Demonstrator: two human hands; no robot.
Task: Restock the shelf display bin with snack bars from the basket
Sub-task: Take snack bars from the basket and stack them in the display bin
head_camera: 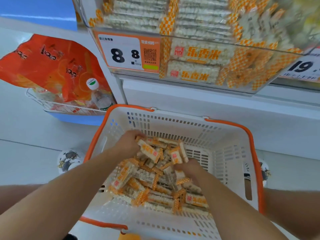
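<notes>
Both hands down inside the white basket (225, 153), orange-rimmed, standing on the floor in front of the shelving. A loose heap of snack bars (155, 184) in clear wrappers with orange-checked ends covers the basket's bottom, thickest toward the near and middle part.

Left hand (129, 144) at the far left of the heap, fingers curled round a small bundle of bars (149, 150) lifted a little above the pile. Right hand (187, 168) just beside it to the right, fingers bent over another couple of bars (179, 155) standing on end; the fingertips are buried among wrappers, so the exact grip is hard to read, though it looks like a grasp.

Above, the clear shelf display bin (190, 87) already carries rows of the same bars stacked flat, more piled loose at its right end. A price tag (121, 52) reading 8 8 sits on its front left; a second tag (304, 68) shows 19 at far right.

Left of the basket: a wire basket (52, 106) with a large red-orange snack bag (48, 66) and a capped water bottle (98, 96) leaning inside.
</notes>
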